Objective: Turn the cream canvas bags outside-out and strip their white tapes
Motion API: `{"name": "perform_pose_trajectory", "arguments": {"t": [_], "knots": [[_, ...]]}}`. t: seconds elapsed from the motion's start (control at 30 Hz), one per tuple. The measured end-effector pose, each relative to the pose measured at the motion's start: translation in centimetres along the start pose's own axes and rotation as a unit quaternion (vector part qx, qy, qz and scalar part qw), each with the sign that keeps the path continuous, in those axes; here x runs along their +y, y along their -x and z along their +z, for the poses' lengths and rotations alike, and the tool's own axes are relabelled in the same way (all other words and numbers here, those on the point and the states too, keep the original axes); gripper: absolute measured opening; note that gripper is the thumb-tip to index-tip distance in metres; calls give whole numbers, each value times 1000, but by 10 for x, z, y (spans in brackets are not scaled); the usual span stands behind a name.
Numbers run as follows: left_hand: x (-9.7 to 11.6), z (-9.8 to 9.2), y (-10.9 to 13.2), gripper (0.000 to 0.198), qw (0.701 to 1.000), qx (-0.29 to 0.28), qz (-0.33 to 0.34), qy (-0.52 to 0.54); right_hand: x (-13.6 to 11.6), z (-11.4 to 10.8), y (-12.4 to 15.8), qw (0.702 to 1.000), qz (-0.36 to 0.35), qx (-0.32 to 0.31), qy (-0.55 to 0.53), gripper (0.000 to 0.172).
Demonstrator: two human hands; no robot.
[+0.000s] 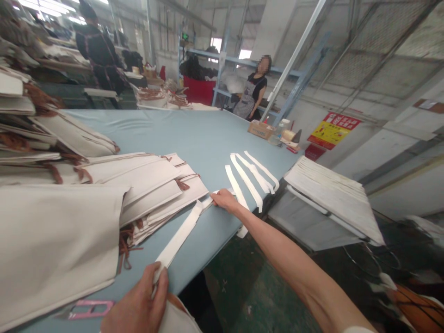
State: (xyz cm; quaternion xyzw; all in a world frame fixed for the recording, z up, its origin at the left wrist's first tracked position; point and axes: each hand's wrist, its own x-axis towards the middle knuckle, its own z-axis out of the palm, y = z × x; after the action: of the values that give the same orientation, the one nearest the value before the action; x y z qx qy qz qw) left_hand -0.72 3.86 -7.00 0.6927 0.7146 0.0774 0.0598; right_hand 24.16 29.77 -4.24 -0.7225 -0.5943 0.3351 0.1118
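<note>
A cream fabric strip runs slantwise along the table's near edge, between my two hands. My left hand pinches its lower end between thumb and fingers. Farther out, my right hand is closed on the strip's other part, where it looks folded or doubled. Beyond that hand lie several loose white strips, some hanging over the edge. Below my left hand a piece of cream cloth with a brown edge shows in part. Pink-handled thread snips rest left of that hand.
Stacked cream cloth pieces with brown ties cover the left of the blue table. At right stands a cart piled with white cloth. A cardboard box and jars sit at the far corner. Two people are in the background.
</note>
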Motion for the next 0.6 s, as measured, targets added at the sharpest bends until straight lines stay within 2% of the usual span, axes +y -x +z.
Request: {"name": "perform_pose_trajectory", "arguments": {"t": [0.1,0.27,0.47,0.6], "knots": [[2,1,0,40,1000,0,-24,0,4,3,0,1000,13,20,-18,38],[3,2,1,46,1000,8,-3,-29,1,-3,-6,996,17,66,-63,37],[6,-1,0,38,999,-8,-41,-21,-6,-1,-18,983,18,89,-161,37],[5,-2,-1,40,998,-7,-55,-13,-8,-17,-26,964,23,107,-243,38]]}}
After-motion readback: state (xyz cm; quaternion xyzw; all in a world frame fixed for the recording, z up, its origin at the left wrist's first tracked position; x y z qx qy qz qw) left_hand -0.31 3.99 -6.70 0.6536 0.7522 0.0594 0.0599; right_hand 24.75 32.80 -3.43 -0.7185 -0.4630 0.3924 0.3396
